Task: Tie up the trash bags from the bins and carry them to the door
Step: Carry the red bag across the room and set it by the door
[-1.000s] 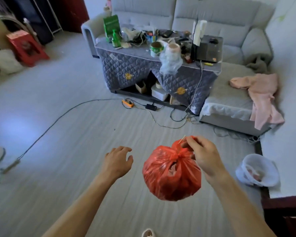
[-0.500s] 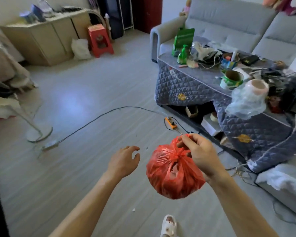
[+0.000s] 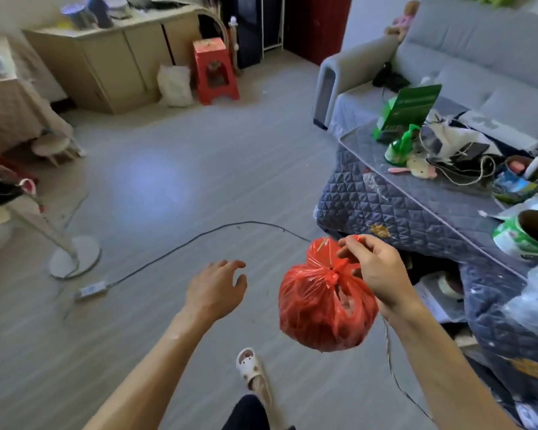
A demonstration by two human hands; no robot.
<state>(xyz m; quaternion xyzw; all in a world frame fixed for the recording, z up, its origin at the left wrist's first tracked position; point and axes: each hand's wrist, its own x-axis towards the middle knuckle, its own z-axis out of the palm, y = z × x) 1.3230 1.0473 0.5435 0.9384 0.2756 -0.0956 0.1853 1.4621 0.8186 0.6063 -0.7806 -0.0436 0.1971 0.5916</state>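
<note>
Right grip [image 3: 374,276] pinches the knotted red trash bag [image 3: 325,308], which hangs below it (left grip [image 3: 215,288] open, empty).

The bag [image 3: 326,308] is thin, glossy red plastic, packed full and round, and it is already tied: a small knot gathers its neck at the top, with loose ends sticking up toward 11 o'clock. It hangs in the air above the floor, held by its top, at about 5 o'clock from the frame's centre. A small gap below the knot shows pale contents inside.
</note>
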